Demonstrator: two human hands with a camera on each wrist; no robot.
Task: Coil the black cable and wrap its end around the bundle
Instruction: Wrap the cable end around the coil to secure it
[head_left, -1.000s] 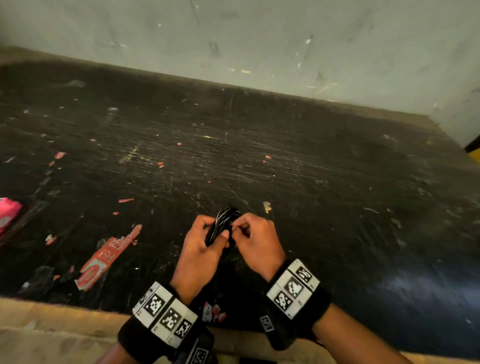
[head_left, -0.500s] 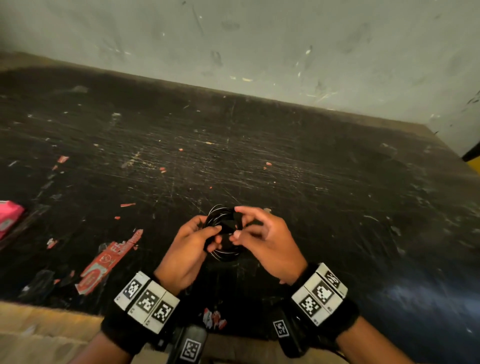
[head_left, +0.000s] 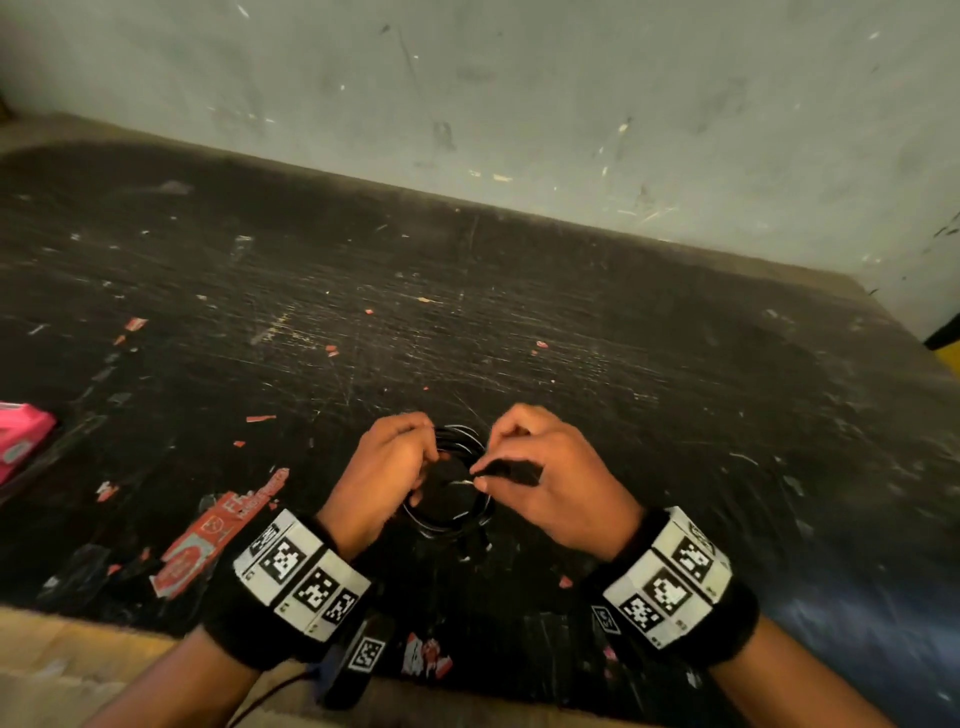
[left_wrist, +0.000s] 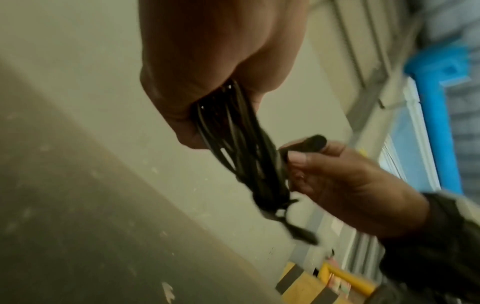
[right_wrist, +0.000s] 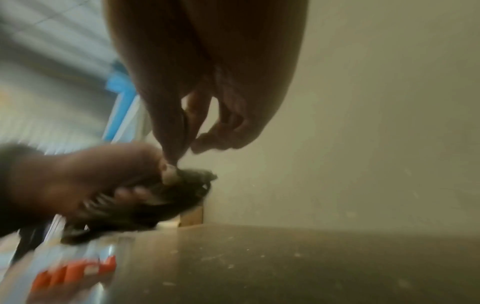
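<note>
A small coil of thin black cable (head_left: 453, 512) hangs between both hands just above the dark scratched table (head_left: 519, 322). My left hand (head_left: 387, 467) grips the coil's left side; in the left wrist view several strands of the coil (left_wrist: 233, 144) run out of its closed fingers. My right hand (head_left: 524, 467) pinches the cable's black end plug (head_left: 501, 469) between thumb and forefinger at the coil's right side, and the plug (left_wrist: 309, 143) shows there too. A second short end (left_wrist: 298, 232) dangles below the bundle. The right wrist view is blurred; the coil (right_wrist: 155, 199) is a dark smear.
A pink object (head_left: 21, 439) lies at the table's left edge. Red torn wrapper pieces (head_left: 208, 540) and small scraps litter the front left. A grey wall (head_left: 519, 104) rises behind the table. The wooden front edge (head_left: 62, 654) runs below my wrists.
The hands have drawn apart a little. The coil has turned from edge-on to a flat ring facing up, and my right hand has shifted to its right side, pinching the plug.
</note>
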